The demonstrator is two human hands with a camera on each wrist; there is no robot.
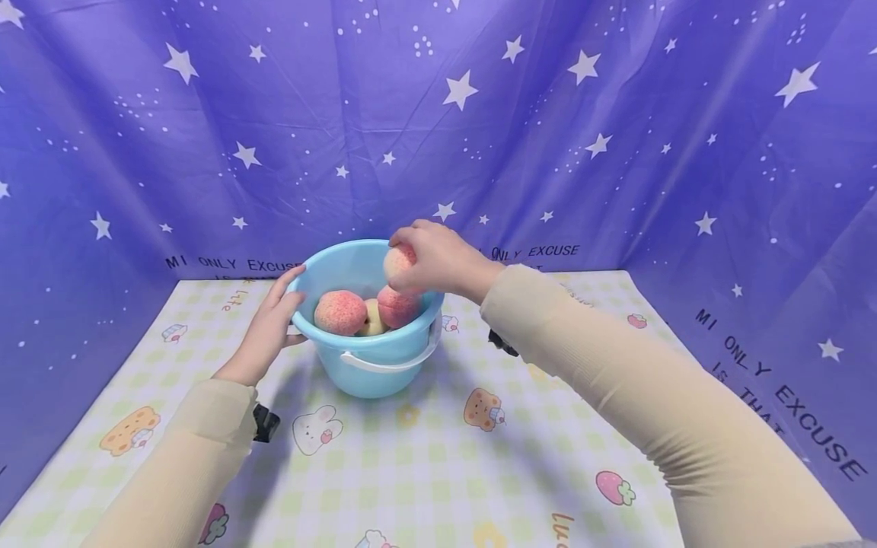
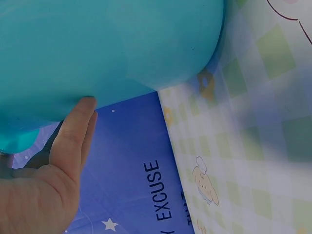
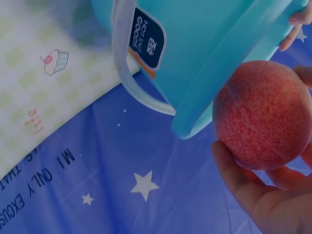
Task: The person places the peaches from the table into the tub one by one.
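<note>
A light blue bucket (image 1: 370, 373) stands upright on the table, its white handle (image 1: 390, 367) hanging down at the front. My left hand (image 1: 270, 327) holds it by the left side of its rim. In the left wrist view, fingers (image 2: 73, 136) lie against the bucket's outer wall. Over the right part of the bucket's mouth, my right hand (image 1: 441, 262) grips a pink-and-yellow peach (image 1: 398, 262), seen round and red in the right wrist view. Inside the bucket are a pink peach (image 1: 340, 313), a yellowish one (image 1: 373, 320) and another pink peach (image 1: 397, 307) below the right hand.
A checked tablecloth (image 1: 411, 487) with cartoon prints covers the table. Purple star-printed curtains (image 1: 438, 137) hang close behind the bucket and along both sides. A dark label (image 3: 147, 39) is on the bucket's wall.
</note>
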